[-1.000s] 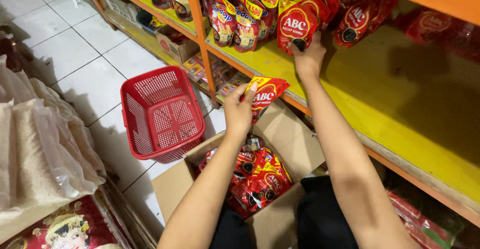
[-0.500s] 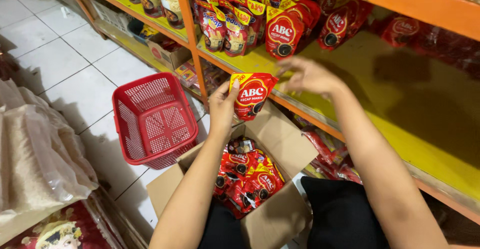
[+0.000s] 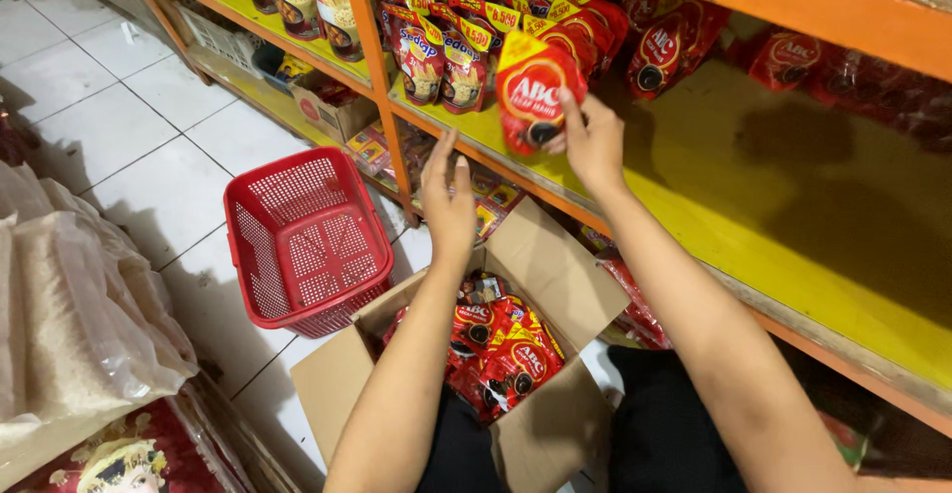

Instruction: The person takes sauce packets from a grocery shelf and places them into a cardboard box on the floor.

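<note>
My right hand (image 3: 592, 139) grips a red and yellow sauce pouch (image 3: 533, 88) upright at the front edge of the yellow shelf (image 3: 754, 205), beside a row of like red pouches (image 3: 662, 42). My left hand (image 3: 447, 200) hangs open and empty above an open cardboard box (image 3: 555, 275) on the floor. Several more red pouches (image 3: 501, 349) lie inside the box.
A red plastic basket (image 3: 302, 245) stands empty on the white tiled floor (image 3: 129, 126) left of the box. Noodle packets (image 3: 431, 52) fill the shelf's left part behind an orange upright (image 3: 372, 57). Clear sacks of rice (image 3: 69, 305) sit at the left.
The pouch went from my left hand to my right, which lifted it up to the shelf edge. My left hand let go and now hovers open over the box.
</note>
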